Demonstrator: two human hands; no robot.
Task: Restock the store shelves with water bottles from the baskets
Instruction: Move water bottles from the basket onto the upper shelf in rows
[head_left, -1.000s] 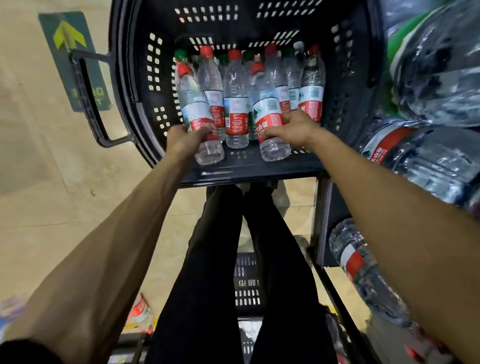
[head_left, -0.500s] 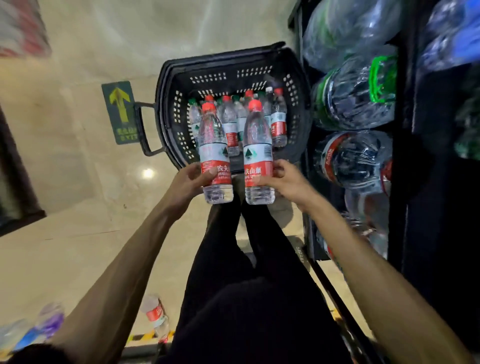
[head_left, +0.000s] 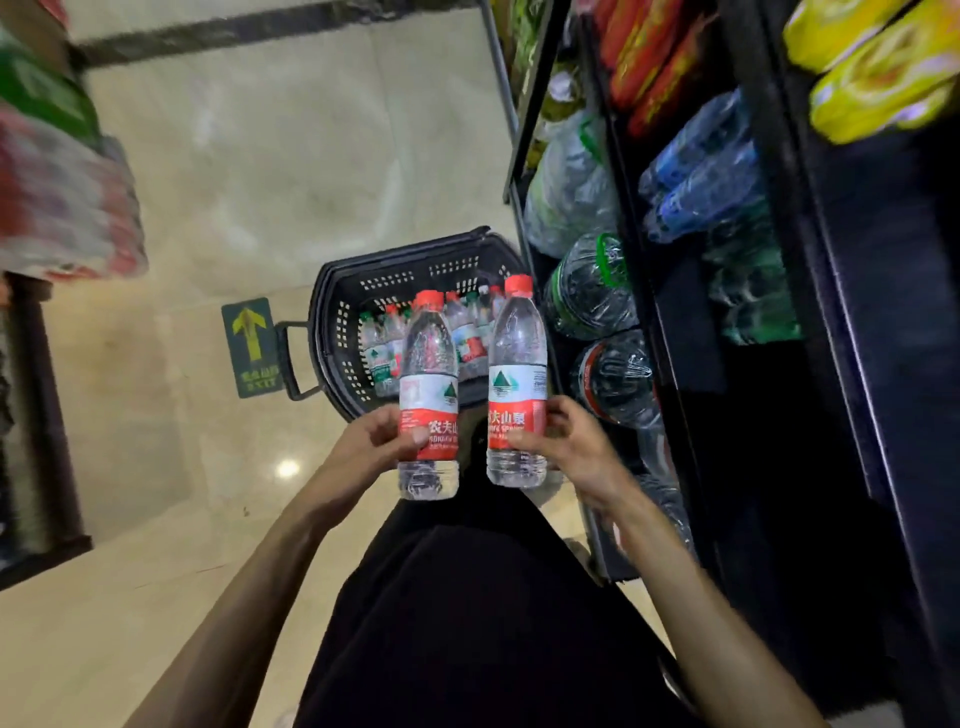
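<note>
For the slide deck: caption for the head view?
Each hand lifts a red-capped water bottle above the black basket, beside stocked shelves.

Both arms bare, reaching fwd from lower frame, elbows bent slightly, forearms converging toward centre. Left hand (head_left: 375, 441) wrapped round lower label of left bottle (head_left: 429, 395), thumb across front, fingers behind; grip firm, bottle upright. Right hand (head_left: 574, 447) closed on right bottle (head_left: 517, 384) at label base, thumb on front, fingers curled round far side; also upright. Hands level w/ each other, near but apart, bottles side by side, not touching. Wrists straight. Black-clad legs below, btw the forearms.
</note>
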